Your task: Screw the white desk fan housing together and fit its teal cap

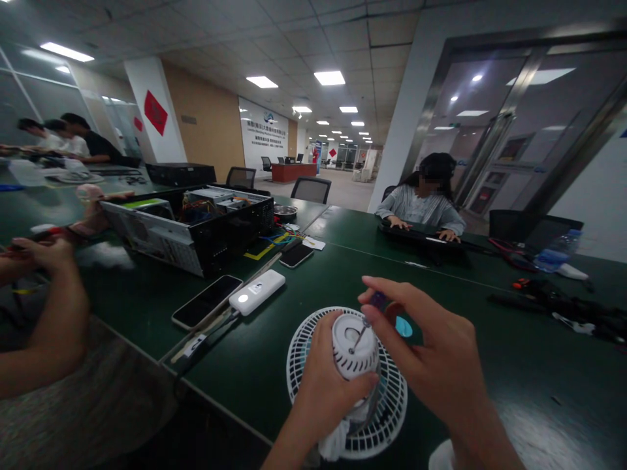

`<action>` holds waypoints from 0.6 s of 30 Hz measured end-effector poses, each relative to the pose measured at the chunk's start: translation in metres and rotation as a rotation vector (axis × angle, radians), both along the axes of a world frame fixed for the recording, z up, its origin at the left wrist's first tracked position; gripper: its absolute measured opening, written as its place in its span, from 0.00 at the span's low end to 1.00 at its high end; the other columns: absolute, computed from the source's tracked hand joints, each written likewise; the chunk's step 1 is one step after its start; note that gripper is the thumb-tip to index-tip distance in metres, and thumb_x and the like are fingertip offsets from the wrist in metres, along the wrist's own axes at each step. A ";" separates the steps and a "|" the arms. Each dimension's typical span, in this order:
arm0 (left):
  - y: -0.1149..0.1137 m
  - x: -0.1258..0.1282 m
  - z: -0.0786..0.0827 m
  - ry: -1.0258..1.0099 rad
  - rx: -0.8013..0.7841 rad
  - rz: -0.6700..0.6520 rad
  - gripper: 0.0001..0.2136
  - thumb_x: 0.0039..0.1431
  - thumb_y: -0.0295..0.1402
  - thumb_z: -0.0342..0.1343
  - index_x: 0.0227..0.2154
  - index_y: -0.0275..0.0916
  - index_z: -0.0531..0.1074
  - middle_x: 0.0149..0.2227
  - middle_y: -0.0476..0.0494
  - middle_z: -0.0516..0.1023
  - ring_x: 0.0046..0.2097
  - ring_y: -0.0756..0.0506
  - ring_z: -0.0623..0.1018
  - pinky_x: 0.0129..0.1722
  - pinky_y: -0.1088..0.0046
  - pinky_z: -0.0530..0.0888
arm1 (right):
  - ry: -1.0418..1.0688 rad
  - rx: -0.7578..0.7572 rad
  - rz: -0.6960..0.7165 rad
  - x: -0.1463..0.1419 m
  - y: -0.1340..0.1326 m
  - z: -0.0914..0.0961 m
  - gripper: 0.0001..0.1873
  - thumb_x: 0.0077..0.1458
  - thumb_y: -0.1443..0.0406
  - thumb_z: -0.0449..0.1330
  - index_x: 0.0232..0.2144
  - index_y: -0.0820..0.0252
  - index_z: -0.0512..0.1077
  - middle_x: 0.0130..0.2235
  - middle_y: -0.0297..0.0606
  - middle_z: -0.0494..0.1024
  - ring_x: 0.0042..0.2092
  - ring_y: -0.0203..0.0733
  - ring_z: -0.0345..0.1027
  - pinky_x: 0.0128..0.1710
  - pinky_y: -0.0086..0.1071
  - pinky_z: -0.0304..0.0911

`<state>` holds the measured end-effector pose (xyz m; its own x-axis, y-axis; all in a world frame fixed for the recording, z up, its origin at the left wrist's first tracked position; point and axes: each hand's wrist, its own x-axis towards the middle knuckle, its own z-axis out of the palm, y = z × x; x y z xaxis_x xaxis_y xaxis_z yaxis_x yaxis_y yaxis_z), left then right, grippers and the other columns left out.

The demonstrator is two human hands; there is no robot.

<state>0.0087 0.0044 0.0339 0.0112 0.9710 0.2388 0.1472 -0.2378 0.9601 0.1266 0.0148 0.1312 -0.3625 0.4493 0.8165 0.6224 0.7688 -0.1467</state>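
From my remote station, I see the left hand (321, 385) wrapped closely around a white plastic cylinder with black slanted slots (355, 346), apparently gripping it to stop it turning. The right hand (421, 333) is nearly closed, pinching a small screwdriver with a dark blue handle (378, 300) between thumb and fingers. Its thin steel shaft (361, 338) angles into a hole in the cylinder's end. A round white plastic fan grille (394, 398) lies just beneath them on the dark green counter (529, 391).
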 end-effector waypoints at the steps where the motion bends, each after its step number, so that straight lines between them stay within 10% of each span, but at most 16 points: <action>1: 0.000 0.000 -0.001 -0.003 0.003 0.003 0.33 0.42 0.26 0.63 0.52 0.44 0.57 0.52 0.43 0.66 0.55 0.38 0.66 0.56 0.59 0.61 | -0.006 0.024 -0.007 -0.001 0.000 0.000 0.09 0.56 0.70 0.55 0.40 0.62 0.69 0.33 0.37 0.77 0.32 0.36 0.70 0.31 0.28 0.66; 18: 0.001 0.002 -0.001 0.014 -0.002 0.023 0.33 0.42 0.25 0.62 0.52 0.45 0.56 0.51 0.45 0.65 0.53 0.40 0.66 0.54 0.61 0.62 | -0.034 -0.004 -0.004 0.006 0.001 0.004 0.12 0.56 0.70 0.54 0.43 0.65 0.69 0.36 0.42 0.76 0.37 0.40 0.70 0.35 0.33 0.67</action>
